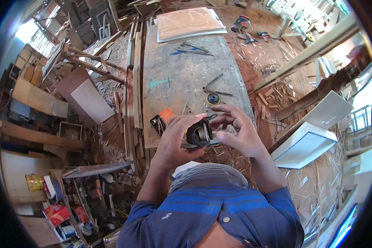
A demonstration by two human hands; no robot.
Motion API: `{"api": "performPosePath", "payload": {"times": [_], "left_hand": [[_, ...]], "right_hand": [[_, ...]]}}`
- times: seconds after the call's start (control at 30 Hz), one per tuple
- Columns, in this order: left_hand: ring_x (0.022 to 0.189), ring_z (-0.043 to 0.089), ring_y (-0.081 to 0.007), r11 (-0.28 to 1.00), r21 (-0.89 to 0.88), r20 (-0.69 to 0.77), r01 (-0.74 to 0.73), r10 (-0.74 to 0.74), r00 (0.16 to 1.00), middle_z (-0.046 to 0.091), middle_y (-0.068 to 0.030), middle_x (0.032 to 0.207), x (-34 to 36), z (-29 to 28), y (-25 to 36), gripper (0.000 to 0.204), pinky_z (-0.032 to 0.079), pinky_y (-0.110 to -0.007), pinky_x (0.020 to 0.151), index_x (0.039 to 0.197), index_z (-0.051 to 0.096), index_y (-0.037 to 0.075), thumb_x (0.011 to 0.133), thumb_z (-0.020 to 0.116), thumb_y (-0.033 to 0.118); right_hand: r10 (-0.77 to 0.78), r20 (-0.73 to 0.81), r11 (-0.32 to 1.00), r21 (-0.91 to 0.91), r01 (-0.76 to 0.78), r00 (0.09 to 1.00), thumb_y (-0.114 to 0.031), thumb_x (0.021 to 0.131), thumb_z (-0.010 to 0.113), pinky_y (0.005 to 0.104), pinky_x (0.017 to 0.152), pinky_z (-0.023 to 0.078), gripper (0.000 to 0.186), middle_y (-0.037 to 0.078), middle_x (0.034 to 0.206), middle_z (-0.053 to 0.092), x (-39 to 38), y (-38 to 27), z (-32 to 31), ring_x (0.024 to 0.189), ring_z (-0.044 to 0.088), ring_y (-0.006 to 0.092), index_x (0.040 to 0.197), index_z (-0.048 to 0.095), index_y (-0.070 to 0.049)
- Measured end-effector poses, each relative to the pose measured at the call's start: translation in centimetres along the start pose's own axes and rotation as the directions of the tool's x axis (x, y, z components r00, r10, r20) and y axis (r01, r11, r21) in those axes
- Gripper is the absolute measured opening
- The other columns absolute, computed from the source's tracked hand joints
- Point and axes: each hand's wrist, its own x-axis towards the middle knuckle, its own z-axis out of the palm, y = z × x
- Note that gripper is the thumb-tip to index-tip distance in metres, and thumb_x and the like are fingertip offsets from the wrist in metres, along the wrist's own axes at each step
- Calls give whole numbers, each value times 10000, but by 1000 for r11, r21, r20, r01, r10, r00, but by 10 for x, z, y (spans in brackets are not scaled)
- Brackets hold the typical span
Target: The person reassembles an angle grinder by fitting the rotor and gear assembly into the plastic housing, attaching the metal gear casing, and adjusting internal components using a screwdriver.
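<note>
My left hand [173, 142] is closed around a black tool part with a shiny metal piece in its open side [201, 134], held above the near end of the workbench [165, 95]. My right hand [237, 132] is beside that part, with thumb and fingers spread apart; whether a fingertip touches it I cannot tell. Beyond the hands, a round black disc with a yellow rim [213, 98] lies on the bench. An orange item [166, 114] and a small black case [157, 124] rest near my left hand.
Dark thin metal tools [213, 84] and pliers-like tools [194, 49] lie farther up the bench, before a stacked brown board [188, 22]. Long timber strips [136, 78] run along its left. A white box-like panel [306, 144] stands right. Wood scraps litter the floor.
</note>
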Motion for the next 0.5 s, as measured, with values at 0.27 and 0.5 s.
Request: {"api": "performPosePath", "payload": {"times": [0.27, 0.5], "left_hand": [[1265, 688, -340, 996, -84, -11, 19, -20, 1000, 716, -116, 1432, -5, 13, -9, 893, 475, -454, 1096, 1457, 586, 60, 641, 946, 114], [1265, 698, -336, 999, -38, -12, -7, 6, 1000, 720, -129, 1429, -3, 13, -7, 885, 486, -458, 1080, 1450, 568, 59, 651, 947, 93]], "right_hand": [[-177, -3, 975, -137, 175, 984, -272, 834, 955, 373, 1028, 521, 883, 95, 1220, 707, -1, 4, 0, 1127, 687, 187, 1559, 506, -44], [14, -48, 997, -80, -18, 999, -230, 827, 953, 361, 1048, 479, 910, 79, 1253, 674, -4, -9, -5, 1150, 652, 151, 1577, 483, -16]]}}
